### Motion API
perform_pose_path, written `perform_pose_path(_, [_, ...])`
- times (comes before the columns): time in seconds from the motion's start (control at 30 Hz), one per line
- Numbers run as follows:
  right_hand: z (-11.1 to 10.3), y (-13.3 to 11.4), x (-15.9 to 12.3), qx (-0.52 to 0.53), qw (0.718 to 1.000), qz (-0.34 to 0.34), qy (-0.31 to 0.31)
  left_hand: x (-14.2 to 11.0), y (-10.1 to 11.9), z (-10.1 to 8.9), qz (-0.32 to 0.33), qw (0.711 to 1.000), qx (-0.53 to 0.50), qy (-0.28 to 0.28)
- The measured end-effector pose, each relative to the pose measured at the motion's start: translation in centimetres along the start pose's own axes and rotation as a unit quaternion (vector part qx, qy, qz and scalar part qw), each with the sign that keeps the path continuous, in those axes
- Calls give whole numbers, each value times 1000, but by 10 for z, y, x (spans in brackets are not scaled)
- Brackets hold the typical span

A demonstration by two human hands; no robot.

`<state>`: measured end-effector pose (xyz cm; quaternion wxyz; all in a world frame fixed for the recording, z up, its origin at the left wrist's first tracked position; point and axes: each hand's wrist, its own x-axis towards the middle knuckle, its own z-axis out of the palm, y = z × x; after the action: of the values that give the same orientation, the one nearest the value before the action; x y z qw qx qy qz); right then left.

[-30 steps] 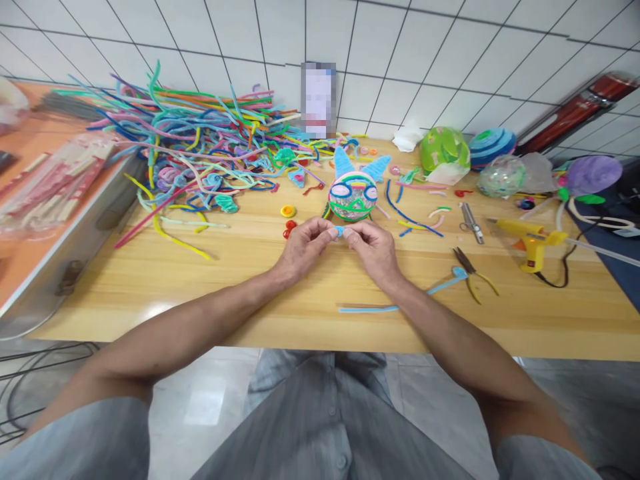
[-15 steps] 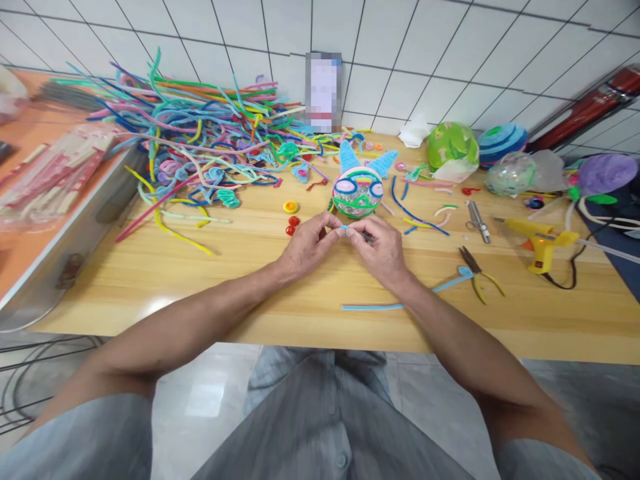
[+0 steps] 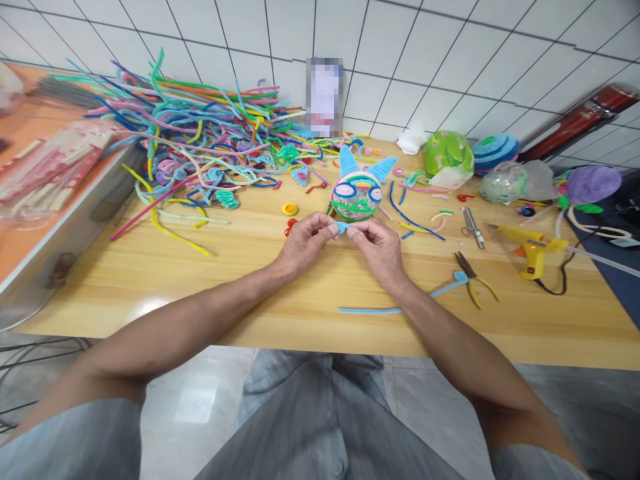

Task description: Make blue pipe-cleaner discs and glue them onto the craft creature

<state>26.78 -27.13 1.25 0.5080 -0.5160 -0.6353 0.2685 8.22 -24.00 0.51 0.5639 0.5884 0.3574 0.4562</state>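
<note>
Grey shirt (image 3: 287,430) — short-sleeved, buttoned.

1. Bare hands (image 3: 307,245): 2
2. Small light-blue fuzzy piece (image 3: 342,228): 1
3. Silver-grey round ball figure (image 3: 355,199): 1
4. Pointed light-blue fuzzy ears (image 3: 349,163): 2
5. Oval blue-rimmed pink eyes (image 3: 345,191): 2
6. Yellow plastic glue gun (image 3: 535,257): 1
7. Yellow-handled dark metal pliers (image 3: 470,274): 1 pair
8. Slim silver metal cutter (image 3: 473,229): 1
9. Tangled multicoloured fuzzy stems (image 3: 195,130): too many to count

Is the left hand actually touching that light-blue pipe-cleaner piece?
Touching: the head view shows the left hand with its thumb tip against the light-blue pipe-cleaner piece, no gap visible.
</note>
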Motion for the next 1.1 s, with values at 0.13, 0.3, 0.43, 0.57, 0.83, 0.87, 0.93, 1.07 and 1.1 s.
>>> perform_pose_path(0.13, [2,1,-1,5,1000,-6,0,0,1,2,-18,999,-41,-3])
perform_pose_path(0.3, [6,2,-3,97,994,57,8,-2,2,5,-18,998,-51,6])
perform_pose_path(0.43, [8,-1,-3,115,990,72,27,-3,1,6,-16,999,-45,19])
perform_pose_path(0.57, [7,-6,-2,111,991,76,9,-3,1,6,-12,998,-53,23])
perform_pose_path(0.83, [8,-7,-2,112,990,84,-18,-4,3,7,-20,998,-57,14])
perform_pose_path(0.87, [8,-7,-3,115,990,84,-19,-4,2,7,-21,998,-56,15])
perform_pose_path(0.93, [8,-6,-3,121,989,85,-20,-4,2,7,-20,998,-57,16])
perform_pose_path(1.07, [10,-4,-3,136,987,88,-26,-4,2,7,-20,998,-62,14])
perform_pose_path(1.1, [10,-4,-3,140,986,91,-26,-4,1,7,-20,998,-62,13])
